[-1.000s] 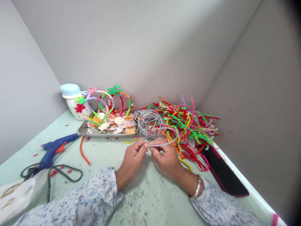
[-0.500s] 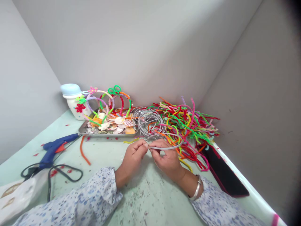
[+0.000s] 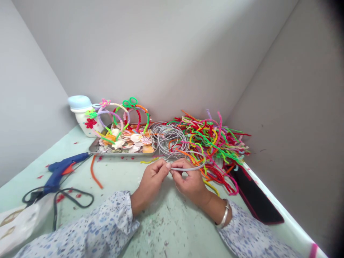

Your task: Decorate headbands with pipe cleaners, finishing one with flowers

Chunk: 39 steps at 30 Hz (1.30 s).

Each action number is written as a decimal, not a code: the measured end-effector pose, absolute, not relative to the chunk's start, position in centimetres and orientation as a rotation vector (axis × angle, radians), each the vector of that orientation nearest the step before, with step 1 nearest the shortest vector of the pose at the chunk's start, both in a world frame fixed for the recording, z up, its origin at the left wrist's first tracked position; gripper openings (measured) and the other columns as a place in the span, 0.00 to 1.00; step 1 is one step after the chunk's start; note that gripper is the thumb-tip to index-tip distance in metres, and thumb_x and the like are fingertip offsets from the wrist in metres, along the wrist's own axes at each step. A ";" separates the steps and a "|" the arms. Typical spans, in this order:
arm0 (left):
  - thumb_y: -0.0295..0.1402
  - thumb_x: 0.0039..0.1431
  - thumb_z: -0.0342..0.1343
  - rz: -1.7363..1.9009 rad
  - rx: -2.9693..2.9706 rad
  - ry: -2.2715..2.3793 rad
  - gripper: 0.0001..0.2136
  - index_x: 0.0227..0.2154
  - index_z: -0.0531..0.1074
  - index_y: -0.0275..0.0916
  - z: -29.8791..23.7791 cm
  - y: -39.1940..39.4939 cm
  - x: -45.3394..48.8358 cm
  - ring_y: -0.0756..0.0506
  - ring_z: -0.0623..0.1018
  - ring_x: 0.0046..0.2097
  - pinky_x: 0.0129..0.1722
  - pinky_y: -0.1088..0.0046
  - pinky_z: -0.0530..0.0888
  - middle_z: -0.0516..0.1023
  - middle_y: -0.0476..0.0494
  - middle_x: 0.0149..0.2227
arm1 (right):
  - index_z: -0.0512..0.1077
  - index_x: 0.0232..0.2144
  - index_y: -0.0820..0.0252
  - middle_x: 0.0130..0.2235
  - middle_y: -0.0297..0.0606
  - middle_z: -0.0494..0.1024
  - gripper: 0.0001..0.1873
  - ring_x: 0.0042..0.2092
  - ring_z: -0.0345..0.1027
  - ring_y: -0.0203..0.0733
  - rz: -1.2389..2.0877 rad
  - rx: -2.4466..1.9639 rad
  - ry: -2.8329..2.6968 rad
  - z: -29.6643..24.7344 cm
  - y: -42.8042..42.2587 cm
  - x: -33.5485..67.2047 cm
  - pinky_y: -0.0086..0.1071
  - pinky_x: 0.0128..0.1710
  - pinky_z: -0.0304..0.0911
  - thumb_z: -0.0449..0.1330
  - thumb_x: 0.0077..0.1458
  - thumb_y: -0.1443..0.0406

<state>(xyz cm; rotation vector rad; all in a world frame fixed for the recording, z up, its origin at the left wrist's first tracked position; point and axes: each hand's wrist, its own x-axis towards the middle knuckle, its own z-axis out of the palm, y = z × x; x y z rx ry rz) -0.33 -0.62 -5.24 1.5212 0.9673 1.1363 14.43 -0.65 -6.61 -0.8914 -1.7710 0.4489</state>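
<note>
Beneath a person's blue-flecked sleeves [image 3: 96, 224], a pale green table [image 3: 172, 222] spread to the grey walls. A tangle of bright fuzzy stems [image 3: 215, 138] rose at the right, just behind a flat black object [image 3: 258, 195]. At the left, a metal tray [image 3: 123, 154] held shells [image 3: 135, 138] and fuzzy hoops [image 3: 110, 113], near a white bottle [image 3: 88, 122] and a blue glue gun [image 3: 55, 173].

In the center, the left hand [image 3: 152, 179] and right hand [image 3: 191, 182] met nearly tip to tip in front of a loose coil of grey wire [image 3: 172, 138]. A grey strand [image 3: 188, 168] ran from the right hand's fingertips along the upper side of its forefinger, then bowed out beyond the knuckles and turned back toward the coil. The right thumb and forefinger pinched the strand near its end. The left thumb was pressed to its forefinger just beside that end; whether those fingertips gripped the wire was hidden from view.
</note>
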 end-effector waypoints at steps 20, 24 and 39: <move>0.40 0.60 0.47 1.117 1.452 0.977 0.17 0.18 0.56 0.39 -5.6 -0.3 -0.2 0.52 0.55 0.23 0.24 0.74 0.54 0.54 0.55 0.18 | 0.70 0.30 0.58 0.30 0.36 0.72 0.07 0.33 0.67 0.39 0.214 -0.878 -1.819 -6.1 -0.4 14.5 0.32 0.31 0.65 0.58 0.50 0.74; 0.40 0.61 0.47 1.113 1.455 0.978 0.18 0.18 0.56 0.39 -5.5 -0.4 -0.2 0.52 0.56 0.23 0.24 0.74 0.55 0.54 0.55 0.18 | 0.71 0.30 0.59 0.29 0.36 0.71 0.06 0.30 0.66 0.37 0.216 -0.892 -1.796 -6.0 -0.5 14.6 0.30 0.28 0.63 0.57 0.51 0.73; 0.41 0.60 0.49 1.079 1.325 0.964 0.16 0.20 0.63 0.37 -5.9 -0.3 -0.1 0.54 0.60 0.19 0.20 0.77 0.58 0.61 0.54 0.18 | 0.70 0.33 0.58 0.31 0.35 0.73 0.04 0.33 0.67 0.38 0.410 -0.997 -1.748 -6.5 -0.5 14.8 0.32 0.34 0.63 0.57 0.54 0.70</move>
